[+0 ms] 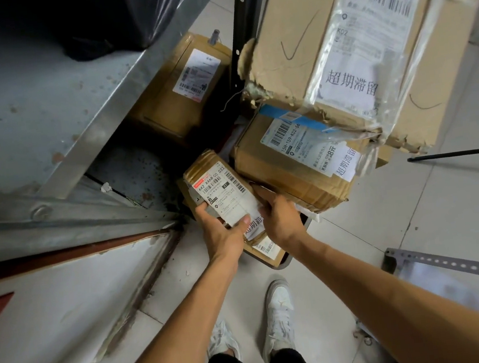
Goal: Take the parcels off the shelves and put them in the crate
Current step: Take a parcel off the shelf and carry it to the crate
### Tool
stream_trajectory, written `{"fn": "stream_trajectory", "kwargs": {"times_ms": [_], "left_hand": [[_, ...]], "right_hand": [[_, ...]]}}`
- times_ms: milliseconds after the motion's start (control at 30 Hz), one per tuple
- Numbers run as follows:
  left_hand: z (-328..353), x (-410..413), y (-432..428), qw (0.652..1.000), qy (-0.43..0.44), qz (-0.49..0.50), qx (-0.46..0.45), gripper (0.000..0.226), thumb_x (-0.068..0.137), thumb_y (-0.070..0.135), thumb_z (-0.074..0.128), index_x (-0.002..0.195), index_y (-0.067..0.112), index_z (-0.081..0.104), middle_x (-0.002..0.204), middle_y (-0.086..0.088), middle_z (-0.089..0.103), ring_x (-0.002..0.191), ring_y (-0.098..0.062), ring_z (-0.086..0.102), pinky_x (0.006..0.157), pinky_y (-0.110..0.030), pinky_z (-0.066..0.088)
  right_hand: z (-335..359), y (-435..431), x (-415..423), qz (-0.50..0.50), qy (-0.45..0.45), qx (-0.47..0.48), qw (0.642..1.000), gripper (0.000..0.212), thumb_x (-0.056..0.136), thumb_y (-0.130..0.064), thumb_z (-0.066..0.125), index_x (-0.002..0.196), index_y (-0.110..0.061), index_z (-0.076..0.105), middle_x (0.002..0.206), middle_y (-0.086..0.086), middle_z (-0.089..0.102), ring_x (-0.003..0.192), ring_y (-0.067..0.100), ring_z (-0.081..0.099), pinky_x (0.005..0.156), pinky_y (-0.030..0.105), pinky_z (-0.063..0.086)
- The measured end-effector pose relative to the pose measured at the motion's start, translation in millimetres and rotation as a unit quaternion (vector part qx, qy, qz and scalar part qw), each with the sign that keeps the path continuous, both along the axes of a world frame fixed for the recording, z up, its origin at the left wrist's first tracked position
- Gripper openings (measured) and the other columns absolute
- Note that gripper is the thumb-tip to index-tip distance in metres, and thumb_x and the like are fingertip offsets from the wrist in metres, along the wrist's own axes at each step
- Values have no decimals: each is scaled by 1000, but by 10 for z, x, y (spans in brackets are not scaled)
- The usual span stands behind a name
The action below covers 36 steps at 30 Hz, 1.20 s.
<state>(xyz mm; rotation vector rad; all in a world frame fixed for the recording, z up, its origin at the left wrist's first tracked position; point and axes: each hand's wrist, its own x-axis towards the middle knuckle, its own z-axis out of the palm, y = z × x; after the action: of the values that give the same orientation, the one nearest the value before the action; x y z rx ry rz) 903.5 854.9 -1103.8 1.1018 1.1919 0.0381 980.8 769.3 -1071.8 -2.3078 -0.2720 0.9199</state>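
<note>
One camera, up on my head, tipped steeply forward and down. My forearms run in from the bottom edge to my left hand point(223, 234) and right hand point(281, 218), which both grip the parcel point(217, 183) just below centre, at arm's reach. Straight beneath the lens are my shoes point(278, 311) on the floor tiles point(412, 191). It's a wide lens: the metal shelf point(44, 99) sweeps close across the left, its lines bent, and the big torn box point(335, 36) looms near, filling the upper right corner.
</note>
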Motion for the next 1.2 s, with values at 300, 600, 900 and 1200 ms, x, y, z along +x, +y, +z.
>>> {"fn": "stream_trajectory", "kwargs": {"times_ms": [300, 600, 900, 1200], "left_hand": [[-39, -101, 80, 999, 6, -33, -23, 88, 74, -5, 77, 134, 37, 28, 128, -10, 59, 117, -25, 58, 92, -56, 52], [-91, -213, 229, 998, 46, -38, -30, 89, 70, 1, 83, 137, 30, 32, 122, -9, 64, 110, -28, 63, 93, -55, 51], [-116, -277, 277, 997, 50, -42, -37, 89, 70, 3, 83, 140, 27, 33, 116, -9, 67, 107, -27, 65, 92, -54, 52], [-145, -357, 293, 997, 44, -48, -47, 72, 75, 4, 80, 133, 22, 41, 113, -5, 69, 106, -23, 66, 90, -52, 54]], "right_hand": [[38, -7, 51, 21, 30, -17, 999, 41, 95, -1, 45, 131, -16, 57, 119, 6, 66, 98, 22, 61, 73, 22, 44], [60, 89, -14, 40, 43, -33, 998, 45, 94, -3, 50, 136, -19, 52, 126, 4, 63, 113, 24, 58, 86, 23, 43], [47, 125, -80, 19, 61, -31, 997, 45, 96, -4, 52, 140, -15, 49, 131, 4, 59, 117, 22, 57, 95, 27, 47], [27, 108, -91, 4, 81, -18, 997, 46, 96, -7, 53, 141, -13, 46, 135, 4, 57, 121, 21, 55, 92, 26, 47]]}}
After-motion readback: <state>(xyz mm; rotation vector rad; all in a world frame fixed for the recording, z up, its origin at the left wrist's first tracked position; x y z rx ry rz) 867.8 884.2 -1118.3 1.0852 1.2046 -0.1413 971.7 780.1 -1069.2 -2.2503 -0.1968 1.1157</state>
